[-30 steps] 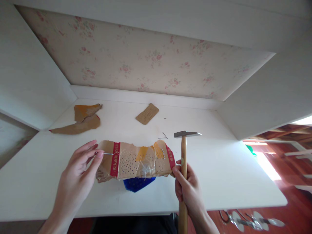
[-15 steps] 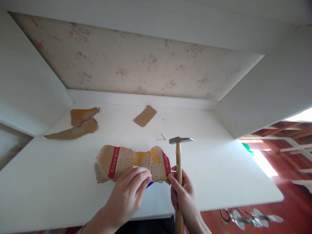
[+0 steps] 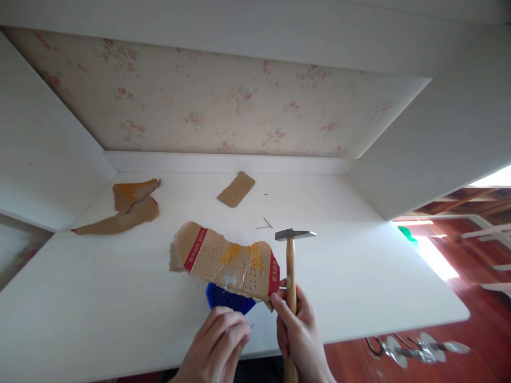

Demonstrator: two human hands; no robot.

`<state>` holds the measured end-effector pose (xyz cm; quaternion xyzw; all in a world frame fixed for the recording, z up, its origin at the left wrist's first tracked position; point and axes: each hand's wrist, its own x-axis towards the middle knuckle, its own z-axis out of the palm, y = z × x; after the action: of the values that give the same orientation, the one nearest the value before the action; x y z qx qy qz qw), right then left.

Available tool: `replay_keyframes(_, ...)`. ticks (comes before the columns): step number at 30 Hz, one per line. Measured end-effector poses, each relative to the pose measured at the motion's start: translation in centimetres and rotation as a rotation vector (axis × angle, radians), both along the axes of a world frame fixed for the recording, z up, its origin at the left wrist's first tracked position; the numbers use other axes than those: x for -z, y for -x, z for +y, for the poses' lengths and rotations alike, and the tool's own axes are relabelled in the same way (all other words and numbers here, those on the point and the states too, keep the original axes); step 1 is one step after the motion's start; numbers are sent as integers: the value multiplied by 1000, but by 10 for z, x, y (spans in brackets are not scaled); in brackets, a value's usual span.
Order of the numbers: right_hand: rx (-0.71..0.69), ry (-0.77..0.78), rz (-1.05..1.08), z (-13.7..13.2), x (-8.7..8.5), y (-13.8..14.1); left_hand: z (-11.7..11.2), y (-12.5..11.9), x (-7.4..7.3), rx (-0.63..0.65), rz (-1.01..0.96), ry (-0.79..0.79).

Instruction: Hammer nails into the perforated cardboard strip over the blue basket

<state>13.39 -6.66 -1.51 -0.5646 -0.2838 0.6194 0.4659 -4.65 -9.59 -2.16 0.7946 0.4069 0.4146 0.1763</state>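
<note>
My right hand (image 3: 301, 330) is wrapped round the wooden handle of a hammer (image 3: 292, 266), its metal head pointing away from me. The same hand's thumb and fingers pinch the right end of a torn cardboard piece (image 3: 215, 255) with red bands, orange patches and many punched holes. That piece is tilted, its left end raised. Partly under it sits a blue plastic container (image 3: 229, 300). In front of the container, my left hand (image 3: 219, 340) is closed in a pinch; a thin nail (image 3: 252, 325) just shows at its fingertips.
Two nails (image 3: 265, 225) lie on the white tabletop (image 3: 359, 266) beyond the hammer, with a small dark bit (image 3: 265, 194) farther back. A perforated cardboard rectangle (image 3: 236, 189) lies near the back panel. Torn cardboard scraps (image 3: 128, 210) lie at the left. White side panels enclose the table.
My left hand has come off the cardboard and moved down towards me. The cardboard has swung, its left end going away from me, uncovering more of the blue container.
</note>
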Motion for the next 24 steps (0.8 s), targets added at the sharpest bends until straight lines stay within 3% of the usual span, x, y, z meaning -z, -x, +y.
replay_keyframes(7, -30, 19, 13, -3, 9, -3, 3, -10, 7, -64, 41, 11)
replay_keyframes(12, -37, -8, 63, 6, 10, -20, 9, -9, 2, -115, 62, -43)
replay_keyframes(21, -156, -33, 133, 29, -12, -41, 7, 6, -2, -28, 105, -284)
replay_keyframes(24, -177, -29, 169, 31, -21, -43, 5, 9, -11, -41, 116, -320)
